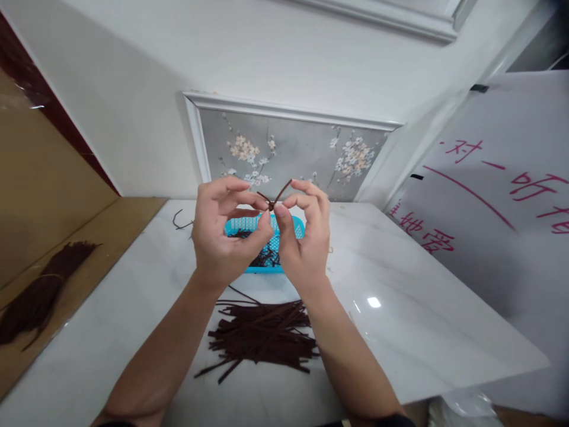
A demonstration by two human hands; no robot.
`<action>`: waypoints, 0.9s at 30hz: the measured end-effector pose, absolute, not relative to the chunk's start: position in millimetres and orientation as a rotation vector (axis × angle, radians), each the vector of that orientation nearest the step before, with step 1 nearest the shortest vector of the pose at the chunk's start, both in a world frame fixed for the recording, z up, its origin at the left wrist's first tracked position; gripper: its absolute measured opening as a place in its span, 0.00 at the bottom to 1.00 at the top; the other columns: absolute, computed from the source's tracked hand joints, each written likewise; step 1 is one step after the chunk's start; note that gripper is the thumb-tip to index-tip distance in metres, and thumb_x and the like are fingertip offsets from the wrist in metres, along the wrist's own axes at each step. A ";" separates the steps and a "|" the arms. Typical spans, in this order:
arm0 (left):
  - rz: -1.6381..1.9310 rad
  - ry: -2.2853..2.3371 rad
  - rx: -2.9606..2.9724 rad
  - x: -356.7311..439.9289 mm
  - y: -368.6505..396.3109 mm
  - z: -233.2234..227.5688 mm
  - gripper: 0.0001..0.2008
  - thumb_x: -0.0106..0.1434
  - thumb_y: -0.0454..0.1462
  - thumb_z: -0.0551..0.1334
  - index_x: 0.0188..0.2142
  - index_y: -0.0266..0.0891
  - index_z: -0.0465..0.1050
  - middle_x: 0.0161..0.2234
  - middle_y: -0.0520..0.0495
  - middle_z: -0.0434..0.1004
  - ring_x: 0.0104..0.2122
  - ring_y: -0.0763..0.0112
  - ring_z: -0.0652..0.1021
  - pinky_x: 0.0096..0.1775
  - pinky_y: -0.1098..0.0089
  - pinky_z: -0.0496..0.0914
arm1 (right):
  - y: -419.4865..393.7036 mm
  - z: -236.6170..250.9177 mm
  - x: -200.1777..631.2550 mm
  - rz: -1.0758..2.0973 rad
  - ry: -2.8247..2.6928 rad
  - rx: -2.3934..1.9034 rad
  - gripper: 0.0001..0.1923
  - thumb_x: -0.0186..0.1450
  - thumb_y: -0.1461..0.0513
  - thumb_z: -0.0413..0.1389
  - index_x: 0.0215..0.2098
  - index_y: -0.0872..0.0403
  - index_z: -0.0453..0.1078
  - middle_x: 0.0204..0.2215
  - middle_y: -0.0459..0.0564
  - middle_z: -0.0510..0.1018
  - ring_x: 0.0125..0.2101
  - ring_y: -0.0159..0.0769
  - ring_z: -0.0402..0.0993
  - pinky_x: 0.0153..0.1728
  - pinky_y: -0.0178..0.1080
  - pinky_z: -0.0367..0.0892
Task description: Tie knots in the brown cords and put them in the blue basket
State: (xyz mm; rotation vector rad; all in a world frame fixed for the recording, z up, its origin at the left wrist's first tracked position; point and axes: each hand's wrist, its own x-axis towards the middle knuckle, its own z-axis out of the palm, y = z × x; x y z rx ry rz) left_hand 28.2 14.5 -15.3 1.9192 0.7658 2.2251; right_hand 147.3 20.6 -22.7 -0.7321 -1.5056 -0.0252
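Between my two hands, raised over the table, is a short dark brown cord (283, 191) with a small knot or loop at its middle. Thumb and index finger of my left hand (229, 225) pinch it from the left. My right hand (306, 228) pinches it from the right, its fingers bent around the upper end. Behind and below them stands a blue plastic basket (267, 270) with small dark brown pieces inside, partly hidden by my hands. Nearer to me, between my forearms, lies a loose pile of dark brown strips (264, 332).
A tied bundle of brown strips (40, 293) lies on cardboard (98, 243) at the left. A thin dark cord (180, 224) rests left of the basket on the white table (377, 344). A white board with red writing (489, 225) stands at the right; a wall closes off the back.
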 end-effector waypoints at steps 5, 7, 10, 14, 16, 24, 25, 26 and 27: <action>2.198 0.911 1.968 28.5 18.7 -18.6 0.20 0.60 0.37 0.67 0.48 0.44 0.62 0.35 0.53 0.75 0.35 0.72 0.80 0.34 0.70 0.78 | 21.1 -24.2 144.8 0.106 -1.497 -0.720 0.02 0.70 0.60 0.53 0.38 0.49 0.67 0.46 0.54 0.74 0.54 0.42 0.70 0.55 0.51 0.65; 2.174 0.932 2.016 28.6 21.2 -21.0 0.21 0.61 0.40 0.67 0.51 0.44 0.61 0.37 0.52 0.75 0.37 0.71 0.80 0.35 0.70 0.78 | 21.7 -24.6 145.0 0.139 -1.505 -0.711 0.03 0.70 0.60 0.52 0.39 0.49 0.67 0.48 0.54 0.74 0.54 0.42 0.69 0.55 0.50 0.66; 2.160 0.945 2.085 29.0 25.7 -25.2 0.20 0.65 0.40 0.63 0.54 0.45 0.59 0.35 0.53 0.75 0.35 0.71 0.80 0.36 0.69 0.76 | 22.2 -25.0 145.1 0.166 -1.504 -0.708 0.04 0.70 0.59 0.53 0.38 0.50 0.68 0.49 0.54 0.74 0.54 0.41 0.69 0.55 0.49 0.65; 2.260 1.073 2.129 27.0 32.7 -31.1 0.17 0.69 0.40 0.58 0.55 0.44 0.58 0.34 0.52 0.74 0.32 0.73 0.79 0.37 0.68 0.75 | 21.6 -26.1 142.7 0.193 -1.510 -0.735 0.05 0.69 0.58 0.55 0.38 0.51 0.69 0.50 0.54 0.74 0.55 0.42 0.69 0.57 0.50 0.63; 2.346 1.146 2.131 24.8 36.6 -33.8 0.16 0.69 0.40 0.58 0.54 0.43 0.58 0.35 0.51 0.73 0.31 0.73 0.78 0.40 0.66 0.74 | 21.4 -27.1 141.2 0.264 -1.525 -0.755 0.05 0.69 0.58 0.55 0.39 0.51 0.70 0.52 0.55 0.72 0.56 0.42 0.68 0.58 0.50 0.63; 2.637 1.067 1.994 28.8 43.8 -34.7 0.12 0.68 0.40 0.61 0.44 0.41 0.57 0.40 0.48 0.62 0.33 0.74 0.75 0.44 0.62 0.71 | 21.0 -28.7 139.7 0.761 -1.460 -0.744 0.09 0.68 0.54 0.56 0.37 0.51 0.72 0.56 0.53 0.73 0.56 0.41 0.69 0.54 0.47 0.68; 2.636 1.011 2.009 30.7 43.4 -34.0 0.12 0.68 0.39 0.60 0.44 0.42 0.56 0.41 0.49 0.62 0.32 0.76 0.74 0.42 0.63 0.71 | 20.6 -29.5 138.5 0.726 -1.441 -0.749 0.09 0.67 0.54 0.57 0.37 0.51 0.72 0.55 0.53 0.72 0.57 0.42 0.69 0.55 0.48 0.67; 2.638 0.973 2.018 32.3 42.8 -33.5 0.12 0.68 0.39 0.60 0.45 0.42 0.55 0.41 0.50 0.61 0.30 0.78 0.73 0.41 0.64 0.71 | 20.2 -30.7 136.7 0.687 -1.429 -0.753 0.08 0.67 0.54 0.57 0.37 0.51 0.72 0.55 0.53 0.72 0.58 0.42 0.68 0.56 0.48 0.66; 2.635 0.956 2.028 33.6 42.4 -33.3 0.12 0.69 0.38 0.59 0.45 0.43 0.55 0.41 0.50 0.61 0.29 0.79 0.72 0.40 0.65 0.71 | 19.9 -32.2 134.5 0.657 -1.425 -0.755 0.08 0.66 0.54 0.58 0.37 0.50 0.72 0.54 0.53 0.72 0.58 0.42 0.67 0.57 0.49 0.66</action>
